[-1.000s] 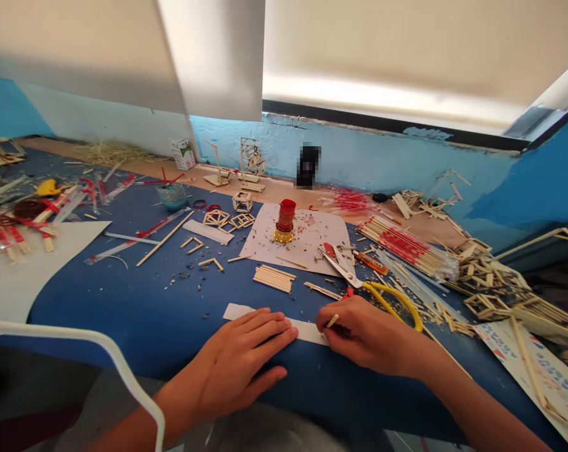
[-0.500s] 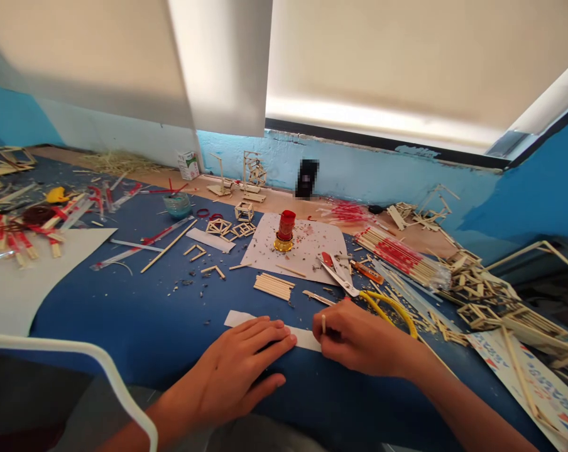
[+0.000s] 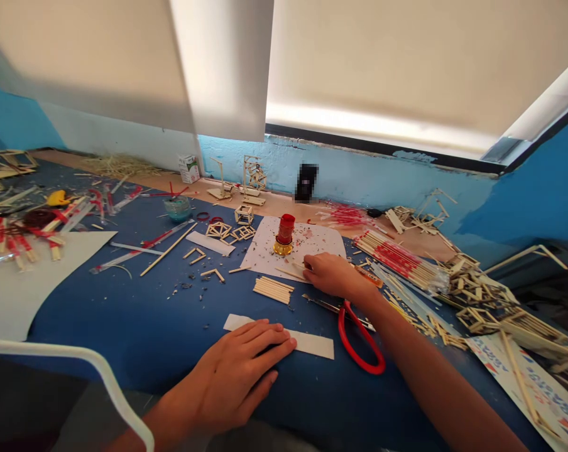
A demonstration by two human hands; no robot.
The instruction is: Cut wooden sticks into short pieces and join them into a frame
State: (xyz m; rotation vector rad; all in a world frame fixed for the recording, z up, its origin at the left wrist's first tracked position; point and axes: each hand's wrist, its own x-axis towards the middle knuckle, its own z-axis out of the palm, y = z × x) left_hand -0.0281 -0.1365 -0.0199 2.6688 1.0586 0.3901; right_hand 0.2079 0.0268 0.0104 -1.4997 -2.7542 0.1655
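My left hand [image 3: 246, 361] lies flat with fingers stretched out, pressing a white paper strip [image 3: 312, 344] on the blue tabletop. My right hand [image 3: 331, 274] reaches over the white sheet [image 3: 265, 242], its thumb and fingers pinched on a short wooden stick [image 3: 300, 264]. Another thin stick [image 3: 288, 274] lies just below those fingertips. Left of the hand, a red candle [image 3: 286, 229] stands in a gold base amid dark crumbs. A row of short wooden sticks [image 3: 273, 289] lies between my hands. The red-handled tool [image 3: 363, 345] rests beside my right forearm, partly hidden.
Several small stick frames [image 3: 218, 230] and a glass jar [image 3: 177, 207] are at the back left. Bundled sticks in red packaging [image 3: 397, 254] and a heap of stick structures [image 3: 482, 289] crowd the right. A pale curved tube [image 3: 95, 355] crosses the lower left.
My right hand has moved forward from the paper strip to the sheet by the candle. The strip's right end and the red handle now show. My left hand stays in place.
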